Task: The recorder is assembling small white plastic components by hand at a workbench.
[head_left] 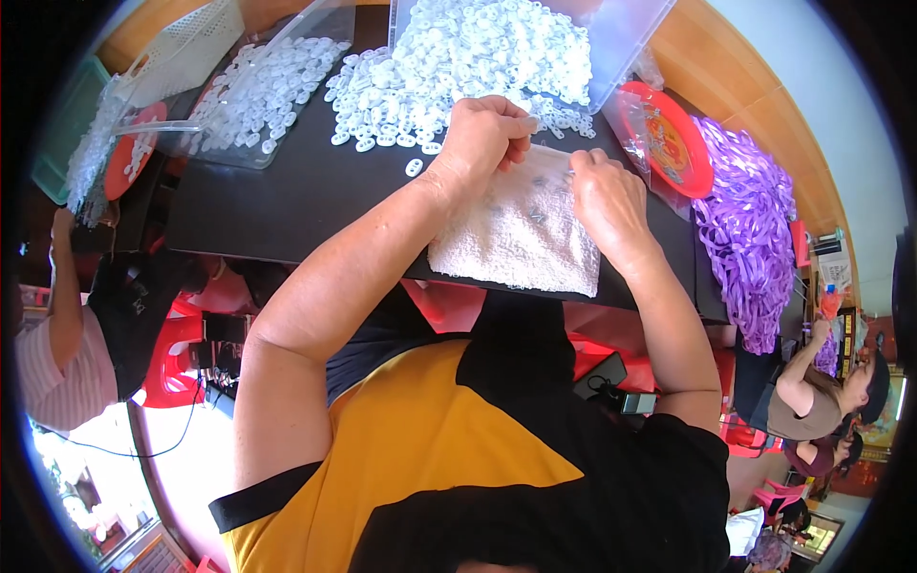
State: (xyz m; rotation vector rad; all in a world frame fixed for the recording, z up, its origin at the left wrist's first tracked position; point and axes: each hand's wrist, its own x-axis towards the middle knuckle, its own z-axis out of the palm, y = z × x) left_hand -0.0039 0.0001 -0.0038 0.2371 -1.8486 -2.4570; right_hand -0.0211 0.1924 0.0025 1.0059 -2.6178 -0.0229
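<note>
On the near side of the bench [315,205] lies a white cloth [521,234]. Left hand [489,138] bends at its far edge, right hand [609,201] at its right; their grip cannot be told. Probably small white pieces [382,100] are being sorted; next needs precise fingertips.

Premises present as a small hand-assembly workshop; whether within a home cannot be determined. Evidence: a dark worktable [267,210] bearing small white plastic pieces [497,48] in bulk at twelve o'clock; purple ribbons [750,224] massed between two and three; a red plastic seat [175,358] and a person in stripes [72,372] between eight and nine; further people [804,406] towards four.
</note>
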